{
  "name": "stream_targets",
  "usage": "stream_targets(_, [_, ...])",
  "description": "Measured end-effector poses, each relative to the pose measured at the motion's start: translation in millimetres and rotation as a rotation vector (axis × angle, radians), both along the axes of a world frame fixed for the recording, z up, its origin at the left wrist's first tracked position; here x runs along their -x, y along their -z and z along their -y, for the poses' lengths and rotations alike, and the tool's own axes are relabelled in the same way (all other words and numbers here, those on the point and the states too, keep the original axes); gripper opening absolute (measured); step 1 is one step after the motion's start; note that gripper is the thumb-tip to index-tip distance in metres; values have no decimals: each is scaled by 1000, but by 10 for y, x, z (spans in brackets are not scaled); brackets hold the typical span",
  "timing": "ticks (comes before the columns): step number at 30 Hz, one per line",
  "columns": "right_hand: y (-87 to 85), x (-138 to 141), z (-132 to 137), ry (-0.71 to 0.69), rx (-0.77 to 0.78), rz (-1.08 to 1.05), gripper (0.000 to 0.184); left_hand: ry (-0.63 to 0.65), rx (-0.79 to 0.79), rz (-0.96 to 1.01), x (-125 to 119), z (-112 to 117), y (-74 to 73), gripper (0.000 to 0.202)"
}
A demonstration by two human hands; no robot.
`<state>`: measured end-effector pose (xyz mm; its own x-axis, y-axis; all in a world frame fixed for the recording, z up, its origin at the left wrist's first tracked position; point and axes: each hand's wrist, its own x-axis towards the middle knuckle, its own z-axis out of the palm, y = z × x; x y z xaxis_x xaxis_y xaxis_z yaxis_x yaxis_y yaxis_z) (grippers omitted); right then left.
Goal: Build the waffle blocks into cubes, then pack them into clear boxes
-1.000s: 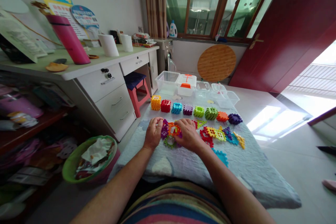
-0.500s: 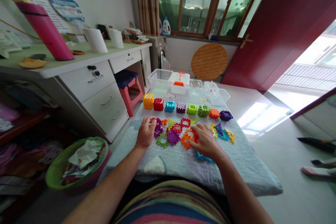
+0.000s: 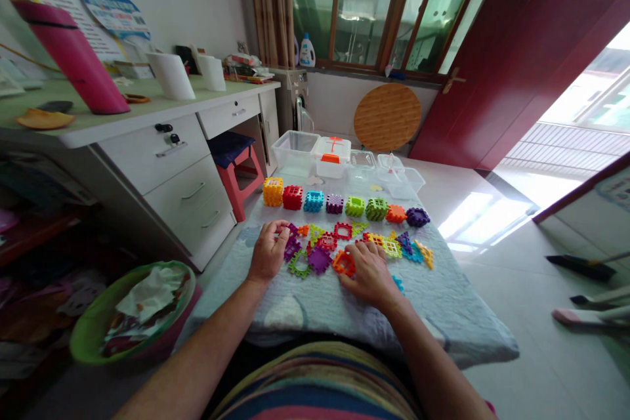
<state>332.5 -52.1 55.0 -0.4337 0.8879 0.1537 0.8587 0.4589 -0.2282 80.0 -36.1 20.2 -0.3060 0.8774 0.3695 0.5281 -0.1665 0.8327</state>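
Note:
My left hand [image 3: 267,252] is at the left of the loose plastic pieces, fingers curled and thumb near them. Its fingertips are close against a purple notched piece [image 3: 292,247]; whether they grip anything is hidden. My right hand [image 3: 369,270] lies palm down with fingers and thumb apart, beside an orange notched piece [image 3: 343,262], partly covering pieces below. Between the hands lie a dark purple square [image 3: 319,260], a green ring-like piece [image 3: 299,265] and a red square frame [image 3: 343,231]. A bit of a blue piece [image 3: 398,283] shows right of my right hand.
Behind the loose pieces stands a row of assembled cubes, from yellow [image 3: 273,191] to dark purple [image 3: 418,216]. Clear plastic boxes [image 3: 296,151] stand at the table's far end, one with an orange-latched lid [image 3: 333,146]. A green-rimmed bin [image 3: 81,325] is on the floor at left.
My right hand has moved back and left, uncovering yellow and red pieces and covering most of the blue one. My left hand stays by the purple piece. The whole view has shifted slightly.

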Motion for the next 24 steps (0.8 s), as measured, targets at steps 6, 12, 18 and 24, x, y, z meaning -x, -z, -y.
stream_targets(6, [-13, -25, -26, -43, 67, -187, 41, -3, -4, -10, 4, -1, -1, 30])
stream_targets(12, [-97, -124, -75, -20, 183, -280, 29, 11, -2, -7, 9, -15, 22, 29])
stream_targets(18, [-90, -114, -95, 94, 90, -178, 28, 15, 12, -2, 6, -11, 12, 28])
stream_targets(24, [-50, -203, -138, 195, -45, -119, 36, 16, 14, -5, -3, -9, 14, 27])
